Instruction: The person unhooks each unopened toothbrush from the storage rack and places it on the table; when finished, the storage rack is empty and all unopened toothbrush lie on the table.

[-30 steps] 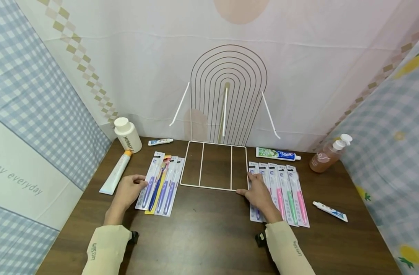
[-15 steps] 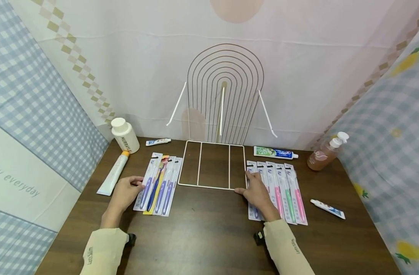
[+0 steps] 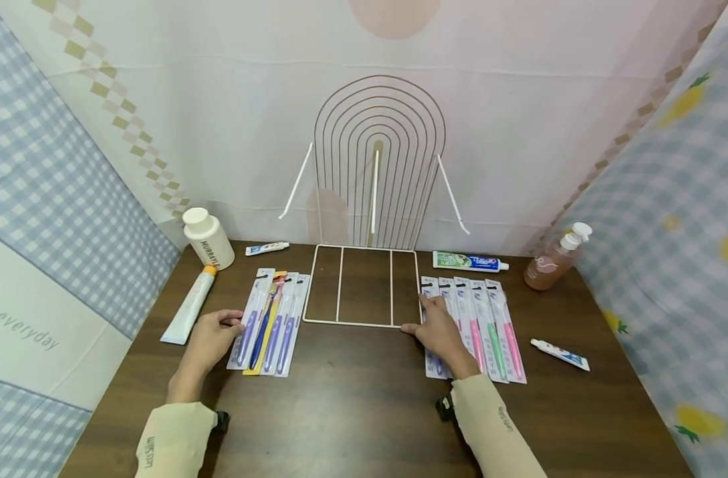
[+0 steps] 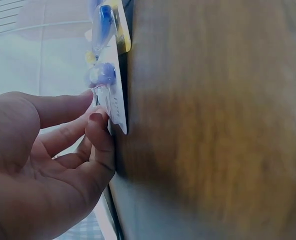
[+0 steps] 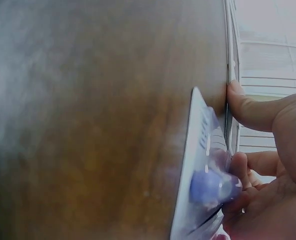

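Note:
My left hand [image 3: 213, 337] rests at the left edge of a row of packaged toothbrushes [image 3: 275, 344], its thumb and fingertips touching the nearest toothbrush pack. In the left wrist view that pack [image 4: 119, 107] stands right by the thumb tip. On the other side my right hand [image 3: 438, 328] has its thumb spread to the front corner of a white wire rack [image 3: 352, 323], with the index fingertip at the rack's right side. Beneath this hand lies the first of several more packaged toothbrushes [image 3: 498, 332]; its purple handle [image 5: 207, 187] shows in the right wrist view.
The rack has an arched wire back [image 3: 378, 99] and three white prongs jutting forward. A white bottle [image 3: 211, 242], an orange-capped tube [image 3: 190, 305] and a small tube [image 3: 267, 248] lie left. A toothpaste tube [image 3: 468, 261], a pump bottle [image 3: 549, 265] and another small tube [image 3: 560, 354] are right.
The head view has swung slightly to the right, so everything sits further left in it. Both hands keep their places against the packs and the rack.

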A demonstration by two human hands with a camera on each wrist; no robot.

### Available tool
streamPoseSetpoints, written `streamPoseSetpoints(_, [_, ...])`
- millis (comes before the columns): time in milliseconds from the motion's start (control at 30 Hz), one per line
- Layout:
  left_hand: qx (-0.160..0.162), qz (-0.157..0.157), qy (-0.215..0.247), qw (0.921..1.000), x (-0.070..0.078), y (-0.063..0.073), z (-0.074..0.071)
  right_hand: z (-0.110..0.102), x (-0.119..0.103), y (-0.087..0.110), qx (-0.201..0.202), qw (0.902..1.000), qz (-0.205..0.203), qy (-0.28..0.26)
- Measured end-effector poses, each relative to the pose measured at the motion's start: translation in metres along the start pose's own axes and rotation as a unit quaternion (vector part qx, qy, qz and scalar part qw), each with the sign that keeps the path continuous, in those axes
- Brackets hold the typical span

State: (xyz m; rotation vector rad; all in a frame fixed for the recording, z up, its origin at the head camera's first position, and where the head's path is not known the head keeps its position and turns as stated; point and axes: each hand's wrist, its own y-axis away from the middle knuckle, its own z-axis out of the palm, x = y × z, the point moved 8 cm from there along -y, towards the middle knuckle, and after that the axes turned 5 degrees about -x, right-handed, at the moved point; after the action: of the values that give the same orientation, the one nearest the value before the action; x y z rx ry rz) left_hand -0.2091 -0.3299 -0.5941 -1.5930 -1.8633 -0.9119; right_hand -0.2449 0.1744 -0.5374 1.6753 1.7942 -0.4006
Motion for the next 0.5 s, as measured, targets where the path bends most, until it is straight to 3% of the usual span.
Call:
streamPoseSetpoints(167, [0.003, 0.032, -0.004, 0.9995, -0.007, -0.008, 0.001, 0.001, 0.000, -0.006, 0.004, 1.0000, -0.004, 0.004])
streamPoseSetpoints(267, [0.019, 0.038, -0.016, 0.9990, 0.001, -0.008, 0.001, 0.000, 0.002, -0.008, 0.006, 0.9998, -0.017, 0.009])
streamPoseSetpoints(367, [0.053, 0.044, -0.032, 0.9971, 0.021, -0.002, 0.000, 0.002, 0.003, -0.009, 0.002, 0.9998, -0.018, 0.011])
streamPoseSetpoints(500, [0.069, 0.046, -0.023, 0.9963, 0.078, 0.023, -0.002, 0.005, 0.003, -0.007, -0.013, 0.9999, -0.007, 0.001])
